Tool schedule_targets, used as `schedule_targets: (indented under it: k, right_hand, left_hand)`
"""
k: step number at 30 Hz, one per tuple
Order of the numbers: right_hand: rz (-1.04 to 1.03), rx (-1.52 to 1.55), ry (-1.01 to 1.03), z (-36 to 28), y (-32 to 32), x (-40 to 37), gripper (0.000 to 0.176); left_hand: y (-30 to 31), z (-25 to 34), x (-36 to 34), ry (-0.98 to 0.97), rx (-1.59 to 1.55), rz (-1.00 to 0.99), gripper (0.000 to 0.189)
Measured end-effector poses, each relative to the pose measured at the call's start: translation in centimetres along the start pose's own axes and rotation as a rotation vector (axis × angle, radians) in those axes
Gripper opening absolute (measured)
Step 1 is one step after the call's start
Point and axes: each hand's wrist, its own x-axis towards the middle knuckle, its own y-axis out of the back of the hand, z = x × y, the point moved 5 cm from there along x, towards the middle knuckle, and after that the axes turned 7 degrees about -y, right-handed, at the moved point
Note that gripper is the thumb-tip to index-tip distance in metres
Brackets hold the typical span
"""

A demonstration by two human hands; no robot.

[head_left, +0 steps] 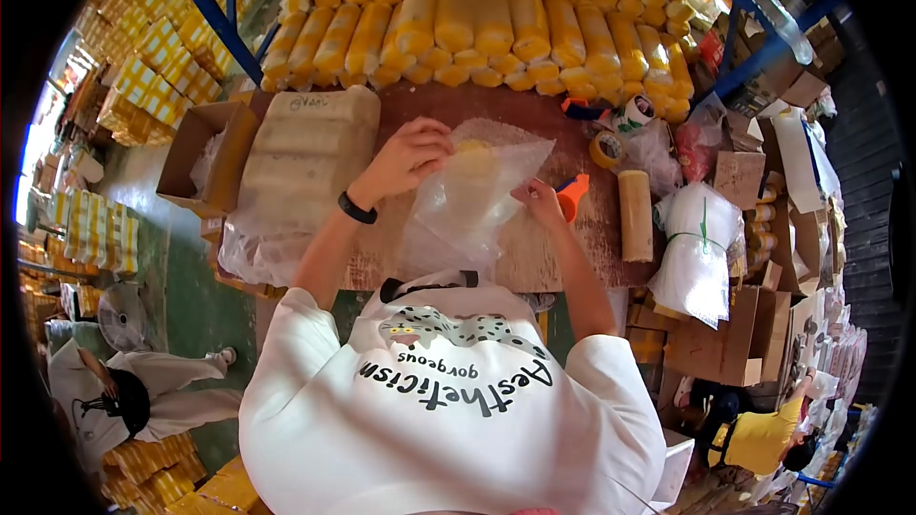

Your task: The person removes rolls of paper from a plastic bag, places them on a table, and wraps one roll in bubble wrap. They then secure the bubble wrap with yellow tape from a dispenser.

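A clear bubble-wrap bag (456, 215) lies on the table in front of me, its upper edge standing up and a yellowish round item (474, 160) showing through it. My left hand (417, 154), with a black wristband, is at the bag's upper left, fingers bent and apart, with no grip on the bag visible. At the bag's right edge, my right hand (540, 202) pinches the plastic between thumb and fingers. Just right of that hand lies an orange tape dispenser (572, 196).
Yellow-wrapped rolls (458, 14) are stacked along the back. Left are a beige moulded block (310, 148) and a cardboard box (207, 157). Right are tape rolls (607, 149), a brown roll (634, 216) and tied white bags (697, 243). Other people (763, 434) are nearby.
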Motion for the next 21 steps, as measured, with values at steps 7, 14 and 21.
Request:
schedule_targets:
  k: [7,14,21]
  right_hand:
    - [0.035,0.012,-0.064,-1.5,-1.4,-1.6,0.026]
    - [-0.035,-0.405,-0.198,1.6,-1.4,-0.5,0.034]
    - [-0.069,0.175,-0.022,-2.8,-2.2,-1.2,0.052]
  left_hand:
    - [0.2,0.3,-0.5,-0.01,-0.038,0.054,0.011]
    - [0.9,0.0,-2.0,-0.009,0.009,0.002,0.009]
    - [0.8,-0.1,-2.7,0.031,-0.056,0.009,0.008]
